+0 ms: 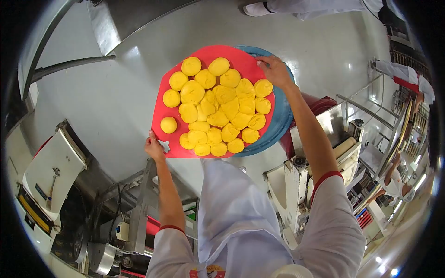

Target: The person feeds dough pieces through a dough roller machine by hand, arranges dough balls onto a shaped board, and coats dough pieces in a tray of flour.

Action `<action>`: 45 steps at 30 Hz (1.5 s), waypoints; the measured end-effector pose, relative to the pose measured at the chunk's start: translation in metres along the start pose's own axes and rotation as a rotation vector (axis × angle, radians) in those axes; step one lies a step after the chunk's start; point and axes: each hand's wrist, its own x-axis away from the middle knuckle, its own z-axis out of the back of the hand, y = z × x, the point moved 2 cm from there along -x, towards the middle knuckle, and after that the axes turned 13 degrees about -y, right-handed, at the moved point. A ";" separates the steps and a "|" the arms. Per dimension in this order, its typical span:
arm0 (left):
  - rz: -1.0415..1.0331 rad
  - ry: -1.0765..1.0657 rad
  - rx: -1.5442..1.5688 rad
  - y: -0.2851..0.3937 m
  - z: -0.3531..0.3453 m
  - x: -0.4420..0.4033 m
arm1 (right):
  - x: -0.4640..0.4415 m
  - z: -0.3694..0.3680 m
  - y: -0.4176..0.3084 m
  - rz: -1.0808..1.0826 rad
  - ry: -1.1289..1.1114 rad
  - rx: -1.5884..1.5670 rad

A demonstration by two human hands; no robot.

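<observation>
A red board (162,123) carries several yellow dough balls (192,92); those in the middle and right are pressed together, while one dough ball (168,124) lies apart at the left. My left hand (154,147) is closed on the board's lower left corner, next to a small whitish piece (164,146) I cannot identify. At the upper right edge, my right hand (276,73) grips the same board. A round blue container (283,118) shows under the board's right side; its inside is hidden.
A metal machine with rollers (345,148) stands to my right, beside dark red material (320,104). To the left are a white machine panel (53,173) and a curved metal bar (74,64). Other people, one in white trousers (306,6), are at the top and right.
</observation>
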 end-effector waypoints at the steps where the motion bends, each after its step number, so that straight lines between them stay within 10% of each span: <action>1: 0.038 -0.024 0.011 0.003 0.001 -0.006 | 0.001 0.000 -0.001 -0.077 -0.049 -0.060; 9: 0.031 -0.206 0.038 0.003 0.029 -0.046 | 0.019 -0.024 -0.021 -0.074 -0.102 -0.330; 18: 0.014 -0.256 -0.181 0.157 0.075 0.025 | 0.162 0.017 0.011 -0.119 0.160 -0.340; 29: -0.503 -1.128 -0.450 0.464 -0.048 0.366 | 0.721 0.142 -0.006 -0.428 0.992 -0.696; 37: -0.292 -1.923 -0.461 0.328 -0.223 0.698 | 1.110 -0.017 0.123 -0.984 1.213 -0.635; 45: -0.381 -1.892 -0.650 0.169 -0.334 0.915 | 1.276 -0.133 0.274 -1.224 1.216 -0.656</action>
